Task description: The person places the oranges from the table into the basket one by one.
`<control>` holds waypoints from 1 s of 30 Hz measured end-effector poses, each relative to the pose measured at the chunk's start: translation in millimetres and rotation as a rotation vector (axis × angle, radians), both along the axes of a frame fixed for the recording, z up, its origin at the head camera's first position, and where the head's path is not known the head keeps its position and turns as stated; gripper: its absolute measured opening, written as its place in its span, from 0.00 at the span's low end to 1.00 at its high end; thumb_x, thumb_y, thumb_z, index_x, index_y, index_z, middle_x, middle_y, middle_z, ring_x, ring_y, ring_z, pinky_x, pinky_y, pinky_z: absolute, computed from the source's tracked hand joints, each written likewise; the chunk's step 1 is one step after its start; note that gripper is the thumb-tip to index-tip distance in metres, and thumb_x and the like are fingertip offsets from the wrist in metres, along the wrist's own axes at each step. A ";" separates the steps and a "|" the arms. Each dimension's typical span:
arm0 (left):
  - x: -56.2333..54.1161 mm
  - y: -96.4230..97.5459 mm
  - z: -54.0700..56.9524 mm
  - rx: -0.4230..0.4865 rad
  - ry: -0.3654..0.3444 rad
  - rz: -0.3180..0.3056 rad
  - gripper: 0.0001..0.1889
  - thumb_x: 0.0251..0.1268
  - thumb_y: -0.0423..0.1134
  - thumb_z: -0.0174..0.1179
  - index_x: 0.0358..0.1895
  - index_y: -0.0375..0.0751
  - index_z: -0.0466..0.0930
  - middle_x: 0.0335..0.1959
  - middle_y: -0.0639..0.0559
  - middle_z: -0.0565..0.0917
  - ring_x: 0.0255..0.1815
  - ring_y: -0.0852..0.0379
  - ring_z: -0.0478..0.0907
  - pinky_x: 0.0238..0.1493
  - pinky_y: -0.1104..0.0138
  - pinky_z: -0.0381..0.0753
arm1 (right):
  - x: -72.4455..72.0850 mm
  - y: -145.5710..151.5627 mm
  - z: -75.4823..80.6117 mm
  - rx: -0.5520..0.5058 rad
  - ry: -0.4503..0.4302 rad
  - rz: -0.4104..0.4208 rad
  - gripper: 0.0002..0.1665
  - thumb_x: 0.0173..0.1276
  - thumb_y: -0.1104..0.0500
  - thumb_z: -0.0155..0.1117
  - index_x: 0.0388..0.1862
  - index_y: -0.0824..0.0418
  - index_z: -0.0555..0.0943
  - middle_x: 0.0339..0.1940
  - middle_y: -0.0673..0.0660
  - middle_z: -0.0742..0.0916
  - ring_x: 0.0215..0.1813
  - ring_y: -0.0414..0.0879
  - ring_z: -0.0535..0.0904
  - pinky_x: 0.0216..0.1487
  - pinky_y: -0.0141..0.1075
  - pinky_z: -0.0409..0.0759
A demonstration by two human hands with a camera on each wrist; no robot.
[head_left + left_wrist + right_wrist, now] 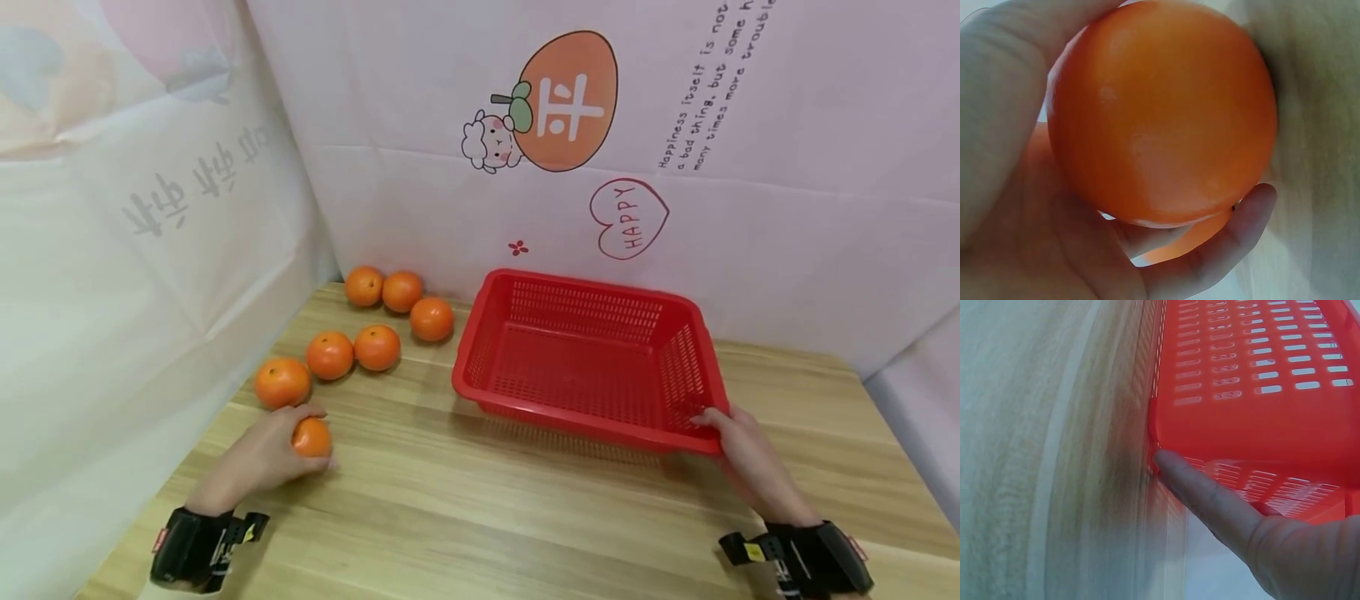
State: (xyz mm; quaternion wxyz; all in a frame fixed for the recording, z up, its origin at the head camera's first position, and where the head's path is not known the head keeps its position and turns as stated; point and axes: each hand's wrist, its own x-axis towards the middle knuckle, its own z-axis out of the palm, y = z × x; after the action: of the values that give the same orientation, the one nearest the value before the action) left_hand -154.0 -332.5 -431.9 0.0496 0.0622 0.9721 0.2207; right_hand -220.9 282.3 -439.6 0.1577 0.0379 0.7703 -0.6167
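Observation:
My left hand curls round an orange at the left of the wooden table. In the left wrist view that orange fills the middle, with the fingers about its side and the wood close by it. My right hand grips the near right corner of a red plastic basket, thumb over the rim. The right wrist view has one finger stretched along the outside of the basket; the other fingers are mostly hidden. Nothing lies inside the basket.
Several more oranges sit in a loose line from beside my left hand to the back of the table. White printed sheeting stands behind and at the left side. The basket is near the back sheet.

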 end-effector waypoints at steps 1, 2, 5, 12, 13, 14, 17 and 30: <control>0.6 -0.1 -0.9 -0.001 0.001 0.006 0.42 0.48 0.59 0.81 0.62 0.35 0.80 0.57 0.37 0.86 0.52 0.45 0.85 0.51 0.48 0.85 | -0.2 -0.4 0.0 0.000 -0.005 -0.002 0.36 0.85 0.59 0.38 0.85 0.68 0.45 0.64 0.45 0.73 0.53 0.31 0.79 0.51 0.27 0.84; 0.9 -0.1 -1.7 -0.002 0.002 0.011 0.42 0.48 0.59 0.81 0.62 0.36 0.80 0.57 0.37 0.86 0.51 0.45 0.85 0.51 0.48 0.85 | -0.3 -0.6 -0.1 0.000 -0.009 -0.004 0.36 0.85 0.59 0.38 0.85 0.68 0.45 0.64 0.45 0.73 0.52 0.31 0.79 0.51 0.27 0.85; 1.2 0.6 -4.3 -0.011 0.014 0.015 0.43 0.45 0.59 0.82 0.62 0.36 0.79 0.55 0.38 0.86 0.49 0.46 0.85 0.49 0.50 0.84 | -0.8 -0.4 -0.4 -0.009 -0.016 -0.013 0.35 0.85 0.60 0.38 0.85 0.69 0.46 0.60 0.42 0.74 0.51 0.31 0.80 0.51 0.27 0.85; 0.6 1.8 -8.2 -0.033 0.055 0.013 0.38 0.46 0.57 0.82 0.57 0.39 0.78 0.48 0.43 0.85 0.43 0.52 0.82 0.45 0.56 0.82 | -1.6 -2.0 1.0 -0.016 -0.035 -0.028 0.36 0.85 0.60 0.38 0.85 0.69 0.44 0.64 0.48 0.75 0.50 0.30 0.80 0.50 0.27 0.85; 0.6 1.7 -8.5 -0.035 0.056 0.012 0.36 0.47 0.55 0.81 0.56 0.39 0.78 0.47 0.44 0.85 0.43 0.53 0.81 0.45 0.56 0.81 | -1.8 -2.6 1.5 -0.008 -0.037 -0.026 0.37 0.85 0.60 0.38 0.86 0.68 0.43 0.68 0.53 0.73 0.51 0.30 0.80 0.51 0.27 0.85; 0.5 1.5 -8.7 -0.038 0.058 0.010 0.35 0.48 0.54 0.80 0.55 0.39 0.78 0.45 0.46 0.84 0.42 0.54 0.81 0.45 0.57 0.81 | -2.1 -3.3 2.1 0.000 -0.040 -0.024 0.37 0.85 0.60 0.37 0.87 0.67 0.42 0.71 0.58 0.70 0.51 0.30 0.80 0.51 0.27 0.85; 0.0 1.9 -8.8 -0.053 0.065 -0.001 0.31 0.48 0.50 0.78 0.53 0.40 0.78 0.41 0.49 0.83 0.40 0.56 0.78 0.43 0.59 0.79 | -2.1 -4.2 2.3 0.011 -0.043 -0.024 0.37 0.86 0.59 0.36 0.87 0.66 0.41 0.78 0.66 0.62 0.51 0.29 0.80 0.51 0.26 0.85; -7.1 1.1 -4.0 -0.076 0.077 -0.082 0.25 0.47 0.45 0.74 0.50 0.42 0.79 0.35 0.55 0.80 0.34 0.59 0.73 0.36 0.67 0.73 | 1.0 -5.0 2.7 0.022 -0.028 -0.025 0.37 0.85 0.59 0.38 0.87 0.67 0.44 0.70 0.56 0.72 0.51 0.30 0.80 0.51 0.27 0.85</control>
State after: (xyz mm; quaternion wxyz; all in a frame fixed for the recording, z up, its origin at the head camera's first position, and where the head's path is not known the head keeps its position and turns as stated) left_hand -161.1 -331.4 -435.9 0.0237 0.1085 0.9776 0.1789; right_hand -219.9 277.3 -436.8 0.1603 0.0579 0.7742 -0.6096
